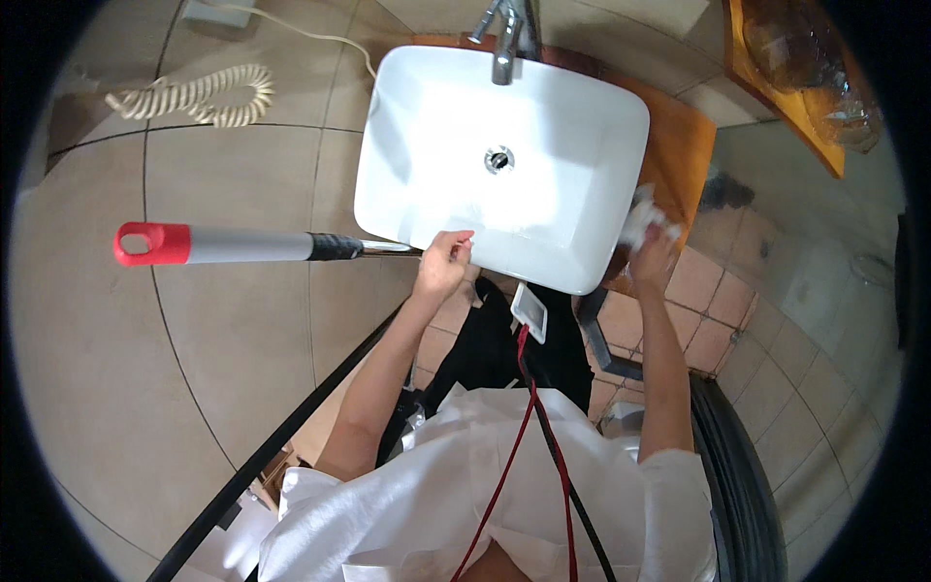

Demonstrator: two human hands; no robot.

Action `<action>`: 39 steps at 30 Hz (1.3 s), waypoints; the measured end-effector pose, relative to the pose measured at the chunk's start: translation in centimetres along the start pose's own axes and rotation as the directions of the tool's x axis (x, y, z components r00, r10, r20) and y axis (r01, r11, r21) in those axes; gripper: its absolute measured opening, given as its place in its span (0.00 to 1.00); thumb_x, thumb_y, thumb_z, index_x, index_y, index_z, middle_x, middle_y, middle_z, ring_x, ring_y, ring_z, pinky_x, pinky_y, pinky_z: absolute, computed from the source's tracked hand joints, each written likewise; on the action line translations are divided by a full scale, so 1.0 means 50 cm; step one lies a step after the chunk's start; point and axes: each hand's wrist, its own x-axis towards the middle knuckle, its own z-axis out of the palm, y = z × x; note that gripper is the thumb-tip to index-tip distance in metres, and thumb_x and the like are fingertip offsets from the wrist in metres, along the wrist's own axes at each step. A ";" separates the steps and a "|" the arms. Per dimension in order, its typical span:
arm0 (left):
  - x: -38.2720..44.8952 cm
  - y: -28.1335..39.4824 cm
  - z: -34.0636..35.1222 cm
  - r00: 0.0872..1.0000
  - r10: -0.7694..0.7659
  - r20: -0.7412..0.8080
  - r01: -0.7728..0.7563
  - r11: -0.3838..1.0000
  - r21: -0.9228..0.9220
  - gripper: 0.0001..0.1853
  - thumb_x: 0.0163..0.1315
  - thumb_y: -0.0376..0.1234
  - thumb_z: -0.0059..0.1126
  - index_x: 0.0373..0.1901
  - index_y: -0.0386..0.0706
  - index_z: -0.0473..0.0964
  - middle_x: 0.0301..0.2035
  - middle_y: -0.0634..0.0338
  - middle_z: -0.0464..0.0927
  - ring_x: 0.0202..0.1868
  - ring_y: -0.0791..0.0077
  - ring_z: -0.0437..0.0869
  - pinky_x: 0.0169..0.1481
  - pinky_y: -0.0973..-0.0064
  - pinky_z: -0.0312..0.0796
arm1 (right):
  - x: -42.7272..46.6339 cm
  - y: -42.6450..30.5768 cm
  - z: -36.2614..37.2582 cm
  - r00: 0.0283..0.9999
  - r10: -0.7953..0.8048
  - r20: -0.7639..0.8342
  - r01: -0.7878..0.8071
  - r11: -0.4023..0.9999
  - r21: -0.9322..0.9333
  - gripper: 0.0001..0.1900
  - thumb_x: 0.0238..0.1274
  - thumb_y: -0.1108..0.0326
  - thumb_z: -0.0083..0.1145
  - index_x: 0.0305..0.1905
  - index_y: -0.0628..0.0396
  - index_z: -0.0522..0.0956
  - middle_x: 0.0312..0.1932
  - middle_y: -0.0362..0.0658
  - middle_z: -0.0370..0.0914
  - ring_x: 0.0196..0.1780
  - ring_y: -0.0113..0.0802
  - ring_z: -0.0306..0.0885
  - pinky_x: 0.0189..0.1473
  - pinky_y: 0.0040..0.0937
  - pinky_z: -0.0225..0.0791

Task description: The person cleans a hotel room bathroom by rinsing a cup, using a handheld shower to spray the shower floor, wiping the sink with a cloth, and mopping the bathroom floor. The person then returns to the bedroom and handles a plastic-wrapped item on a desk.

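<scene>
A white rectangular washbasin (465, 196) stands before me, with a chrome tap (505, 44) at its back and a round metal drain (499, 160) in its floor. My left hand (445, 265) is at the basin's front rim with its fingers curled. Whether it touches the rim or holds anything small, I cannot tell. On the right, my right hand (652, 258) grips a crumpled white cloth or tissue (644, 222) against the wooden countertop (673, 153) beside the basin. The fingers there are blurred and partly covered by the cloth.
A pole with a grey grip and red end (153, 244) leans left of the basin, its lower part hidden. A coiled cream cord (233, 94) hangs by the tiled wall. A wooden shelf (785, 94) juts in at upper right. A badge on a red lanyard (529, 313) dangles near the front rim.
</scene>
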 end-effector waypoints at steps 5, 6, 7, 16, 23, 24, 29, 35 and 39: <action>-0.029 0.024 0.007 0.994 -0.002 0.111 0.028 0.972 -0.233 0.12 0.63 0.32 0.50 0.46 0.40 0.75 0.37 0.55 0.78 0.37 0.75 0.80 0.43 0.78 0.71 | -0.146 0.100 0.006 0.970 0.159 0.183 -0.243 0.660 0.711 0.23 0.51 0.62 0.62 0.48 0.67 0.73 0.45 0.52 0.76 0.48 0.36 0.74 0.51 0.30 0.66; -0.030 0.040 0.009 0.991 -0.002 0.136 0.046 0.945 -0.323 0.12 0.63 0.33 0.49 0.46 0.39 0.75 0.38 0.55 0.78 0.37 0.74 0.80 0.44 0.78 0.71 | -0.142 0.062 -0.063 0.965 0.142 0.220 -0.262 0.492 0.830 0.19 0.55 0.65 0.59 0.49 0.66 0.72 0.43 0.48 0.76 0.45 0.33 0.73 0.50 0.29 0.66; -0.024 0.067 0.011 0.988 -0.012 0.155 0.067 0.932 -0.356 0.12 0.63 0.33 0.49 0.46 0.39 0.74 0.38 0.56 0.77 0.38 0.74 0.80 0.45 0.79 0.71 | -0.127 0.029 -0.117 0.961 0.123 0.247 -0.273 0.299 0.914 0.20 0.56 0.66 0.58 0.51 0.65 0.71 0.44 0.47 0.75 0.46 0.32 0.72 0.50 0.28 0.65; -0.010 0.151 -0.032 0.975 0.001 0.224 0.070 0.949 -0.308 0.13 0.63 0.33 0.48 0.48 0.40 0.74 0.38 0.56 0.78 0.39 0.75 0.78 0.46 0.78 0.69 | 0.264 -0.366 -0.506 0.796 0.066 -0.602 0.548 0.345 0.762 0.21 0.61 0.66 0.52 0.57 0.62 0.65 0.53 0.49 0.67 0.49 0.33 0.68 0.54 0.30 0.60; -0.044 0.029 -0.041 0.983 -0.128 0.129 0.161 0.942 -0.295 0.13 0.63 0.34 0.50 0.47 0.40 0.75 0.32 0.61 0.78 0.34 0.80 0.77 0.43 0.82 0.70 | 0.366 -0.766 -0.546 0.159 -0.595 -0.788 0.885 0.440 -0.154 0.23 0.53 0.68 0.51 0.57 0.49 0.68 0.57 0.39 0.64 0.57 0.32 0.63 0.55 0.37 0.60; -0.060 0.021 -0.042 0.978 -0.151 0.142 0.187 0.941 -0.284 0.13 0.63 0.34 0.51 0.47 0.39 0.75 0.32 0.61 0.78 0.34 0.81 0.77 0.42 0.82 0.70 | 0.345 -0.790 -0.547 0.222 -0.835 -0.503 0.830 0.433 -0.351 0.28 0.51 0.65 0.48 0.61 0.48 0.64 0.66 0.40 0.57 0.66 0.34 0.56 0.63 0.42 0.52; -0.100 -0.014 -0.033 0.978 -0.205 0.028 0.190 0.839 -0.510 0.12 0.62 0.32 0.51 0.45 0.38 0.75 0.31 0.62 0.78 0.32 0.81 0.77 0.38 0.82 0.70 | 0.423 -0.718 -0.432 -0.196 -0.644 -0.739 0.868 0.236 -0.437 0.19 0.44 0.65 0.63 0.46 0.37 0.78 0.45 0.34 0.73 0.42 0.34 0.73 0.38 0.33 0.70; -0.146 -0.032 -0.045 0.933 -0.309 0.187 0.361 0.811 -0.461 0.15 0.65 0.34 0.47 0.50 0.37 0.72 0.37 0.60 0.77 0.37 0.79 0.77 0.44 0.82 0.69 | 0.350 -0.370 -0.278 0.945 -0.243 -0.221 0.308 0.424 0.852 0.18 0.47 0.70 0.60 0.46 0.61 0.74 0.44 0.50 0.75 0.46 0.43 0.74 0.47 0.36 0.67; -0.143 -0.034 -0.044 0.936 -0.294 0.194 0.351 0.815 -0.462 0.15 0.64 0.34 0.48 0.49 0.37 0.72 0.33 0.60 0.78 0.37 0.78 0.79 0.43 0.82 0.70 | 0.321 -0.300 -0.139 0.728 -0.473 -0.496 0.635 0.739 0.227 0.18 0.49 0.72 0.59 0.48 0.65 0.73 0.49 0.52 0.73 0.49 0.42 0.72 0.51 0.36 0.65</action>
